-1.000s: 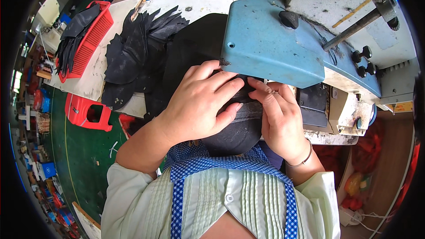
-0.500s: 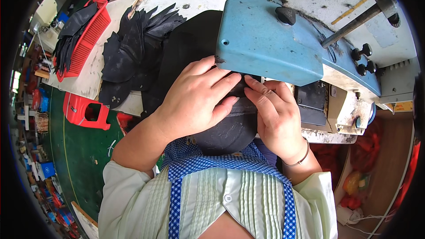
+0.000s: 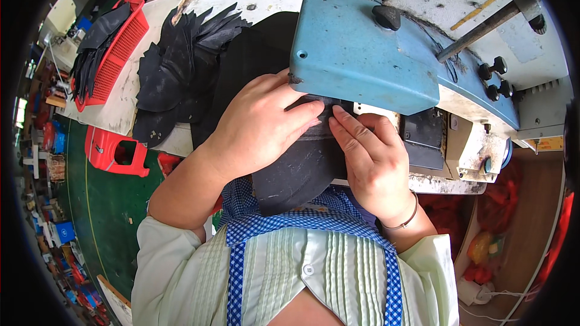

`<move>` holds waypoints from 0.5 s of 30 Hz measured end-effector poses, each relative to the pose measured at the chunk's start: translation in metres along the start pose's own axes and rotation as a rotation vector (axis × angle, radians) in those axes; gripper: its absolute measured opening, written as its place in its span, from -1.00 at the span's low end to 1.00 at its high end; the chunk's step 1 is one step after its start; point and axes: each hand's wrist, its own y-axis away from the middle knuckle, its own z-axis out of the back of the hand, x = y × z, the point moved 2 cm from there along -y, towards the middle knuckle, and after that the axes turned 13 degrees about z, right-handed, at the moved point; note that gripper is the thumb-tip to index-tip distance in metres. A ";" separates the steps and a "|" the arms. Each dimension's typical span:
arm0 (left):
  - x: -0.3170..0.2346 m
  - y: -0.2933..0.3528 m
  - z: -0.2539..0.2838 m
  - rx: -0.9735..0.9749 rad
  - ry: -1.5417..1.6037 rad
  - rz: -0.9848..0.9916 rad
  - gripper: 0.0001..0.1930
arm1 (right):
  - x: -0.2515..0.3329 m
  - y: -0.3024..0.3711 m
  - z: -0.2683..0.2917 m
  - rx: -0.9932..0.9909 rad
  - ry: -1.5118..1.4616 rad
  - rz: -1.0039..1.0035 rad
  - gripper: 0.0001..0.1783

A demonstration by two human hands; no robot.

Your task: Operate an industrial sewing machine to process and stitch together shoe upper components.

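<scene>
"Where is the black sheet [image 3: 296, 175]?"

"Under the person's two hands, at the near side of the blue machine head [image 3: 362, 54]. Its lower end reaches down past the edge of the white bench [image 3: 266, 1], toward the blue checked apron [image 3: 302, 220]; whether it touches the cloth cannot be told."

"And the left hand [image 3: 257, 121]?"

"It lies over the sheet, palm down, fingers stretched toward the right, the knuckles close to the machine head's lower left corner. Its grip is loose and flat rather than clenched, with the thumb just beneath the index finger."

"The right hand [image 3: 377, 160]?"

"It comes in from the other side, a thin bracelet [image 3: 413, 211] at the wrist. Two fingers point at the left hand's fingertips and touch the sheet near its right edge, while the others bend under. Whether that grip pinches the sheet cannot be told; the underside is hidden."

"What is beyond the left hand?"

"More dark material [image 3: 254, 45], though its join with the sheet is covered. To its left a fanned pile of black cut pieces [image 3: 169, 78] lies on the bench, and farther left a red basket [image 3: 124, 54] tilts, filled with similar pieces. A red plastic stool [image 3: 98, 145] stands below, on the green floor [image 3: 115, 205]."
</scene>
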 end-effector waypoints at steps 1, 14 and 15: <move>0.000 -0.001 0.000 -0.015 -0.026 -0.011 -0.78 | 0.000 0.000 0.000 0.003 0.004 -0.001 -0.44; -0.010 -0.002 0.002 0.013 -0.182 -0.008 -0.65 | 0.000 -0.007 -0.001 0.007 -0.003 -0.044 -0.45; -0.009 -0.002 0.001 0.016 -0.180 -0.006 -0.65 | 0.000 -0.006 -0.001 0.004 -0.007 -0.043 -0.45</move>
